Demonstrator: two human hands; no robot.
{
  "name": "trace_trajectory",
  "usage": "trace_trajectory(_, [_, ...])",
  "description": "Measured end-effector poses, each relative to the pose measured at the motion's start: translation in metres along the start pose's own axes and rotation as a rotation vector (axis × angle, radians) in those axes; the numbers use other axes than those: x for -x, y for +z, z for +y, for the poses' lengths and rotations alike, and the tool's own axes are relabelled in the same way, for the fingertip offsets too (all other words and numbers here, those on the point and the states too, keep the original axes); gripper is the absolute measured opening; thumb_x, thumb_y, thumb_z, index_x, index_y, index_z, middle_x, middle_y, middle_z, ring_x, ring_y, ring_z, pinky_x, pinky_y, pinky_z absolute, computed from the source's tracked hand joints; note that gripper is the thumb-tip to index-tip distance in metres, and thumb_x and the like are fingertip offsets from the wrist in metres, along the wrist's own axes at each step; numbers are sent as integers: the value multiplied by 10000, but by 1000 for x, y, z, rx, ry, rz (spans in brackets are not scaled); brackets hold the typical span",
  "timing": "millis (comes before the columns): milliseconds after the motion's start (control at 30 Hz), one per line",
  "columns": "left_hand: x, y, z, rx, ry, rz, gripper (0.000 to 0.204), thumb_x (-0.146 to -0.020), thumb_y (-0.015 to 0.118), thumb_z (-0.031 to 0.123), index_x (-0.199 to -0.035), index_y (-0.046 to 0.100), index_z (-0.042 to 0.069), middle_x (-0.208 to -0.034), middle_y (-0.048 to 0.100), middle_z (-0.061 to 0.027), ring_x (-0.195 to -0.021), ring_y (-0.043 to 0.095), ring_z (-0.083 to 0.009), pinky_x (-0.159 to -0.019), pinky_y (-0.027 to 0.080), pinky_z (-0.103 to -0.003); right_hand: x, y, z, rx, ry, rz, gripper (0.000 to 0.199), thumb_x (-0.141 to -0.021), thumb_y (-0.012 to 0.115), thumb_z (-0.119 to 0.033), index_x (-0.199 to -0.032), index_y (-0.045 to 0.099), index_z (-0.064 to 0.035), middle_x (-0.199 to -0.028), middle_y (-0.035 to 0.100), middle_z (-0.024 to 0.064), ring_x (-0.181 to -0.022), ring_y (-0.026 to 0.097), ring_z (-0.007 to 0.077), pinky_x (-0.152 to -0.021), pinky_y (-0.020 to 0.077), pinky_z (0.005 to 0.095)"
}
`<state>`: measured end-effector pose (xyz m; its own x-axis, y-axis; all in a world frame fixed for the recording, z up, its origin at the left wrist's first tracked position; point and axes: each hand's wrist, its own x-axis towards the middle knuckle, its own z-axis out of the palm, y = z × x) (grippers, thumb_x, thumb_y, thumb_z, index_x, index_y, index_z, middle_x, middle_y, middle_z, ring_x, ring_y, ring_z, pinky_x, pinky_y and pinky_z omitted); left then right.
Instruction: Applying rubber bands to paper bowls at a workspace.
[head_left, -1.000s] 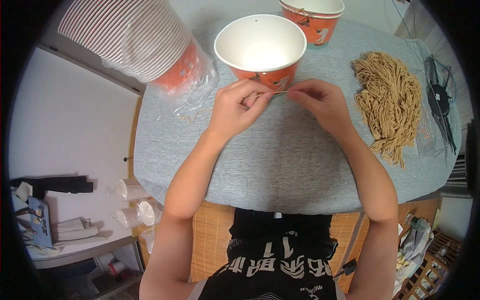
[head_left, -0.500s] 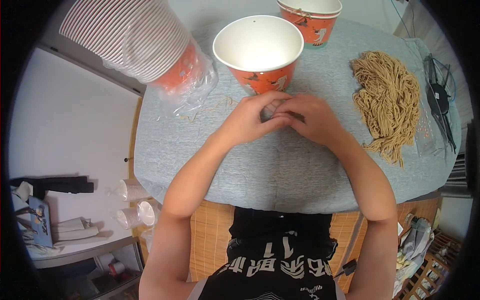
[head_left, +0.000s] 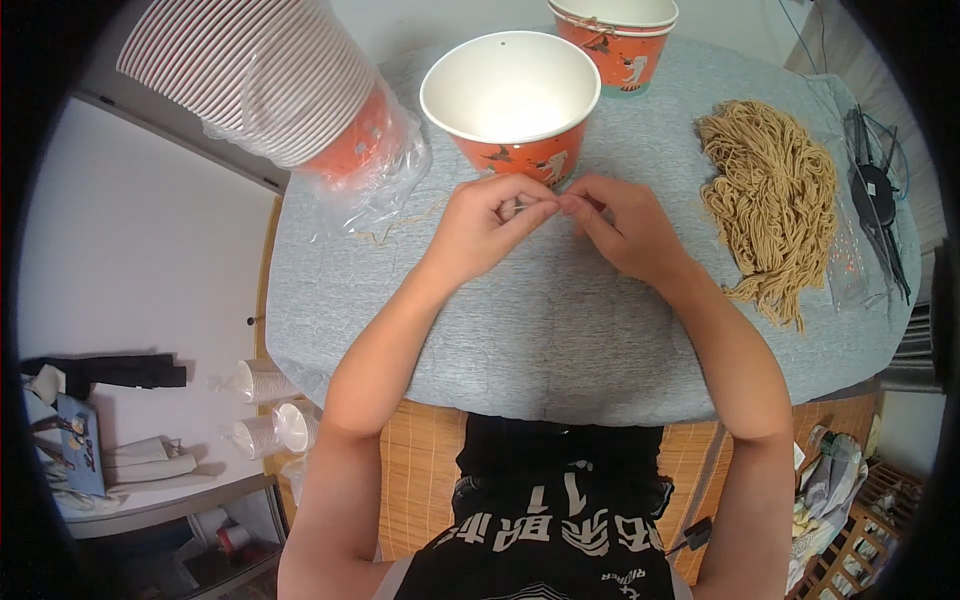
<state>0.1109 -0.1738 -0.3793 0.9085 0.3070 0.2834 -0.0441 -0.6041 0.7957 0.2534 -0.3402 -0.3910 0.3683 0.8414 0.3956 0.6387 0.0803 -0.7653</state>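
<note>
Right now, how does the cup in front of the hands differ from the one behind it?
The near cup is fully in view, open and empty; the far cup is cut off by the picture's top edge. The near cup stands close to both hands; the far cup stands apart. Both are orange outside, white inside.

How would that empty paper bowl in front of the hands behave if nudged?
The paper bowl looks thin-walled and empty, so probably light and easily slid on the grey cloth. Its base is narrower than its rim, so a high push might tip it.
</note>
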Motion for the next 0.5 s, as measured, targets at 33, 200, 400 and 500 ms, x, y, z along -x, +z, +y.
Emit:
trace_trajectory(33, [0,0,1,1,0,0,156,-864,786,151,-988,747,64,-587,499,11,-525,391,-61,-508,353,-266,0,-1,0,-4,18,-7,202,-989,608,-259,-974,675,-69,-793,679,126,-703,653,309,-628,489,406])
trace_trajectory(200, [1,1,4,4,55,69,118,-872,772,137,-968,755,70,-547,446,17,-509,371,-63,-505,334,-268,0,-4,0,-6,96,-65,250,-997,605,-298,-988,665,-55,-770,668,135,-686,645,297,-628,487,401])
trace_trajectory(400, [2,0,1,140,-34,112,116,-900,760,145,-969,749,52,-535,406,72,-514,341,-21,-494,297,-238,-4,-7,-11,-161,-90,115,261,-915,733,-218,-1118,679,-64,-887,707,95,-755,671,223,-672,535,330])
trace_trajectory(500, [2,0,0,163,-38,123,116,-905,757,147,-963,748,47,-537,415,80,-512,338,-11,-489,290,-229,-3,-6,-10,-29,-129,97,291,-861,781,-149,-1128,695,-69,-972,725,70,-790,679,197,-702,554,304])
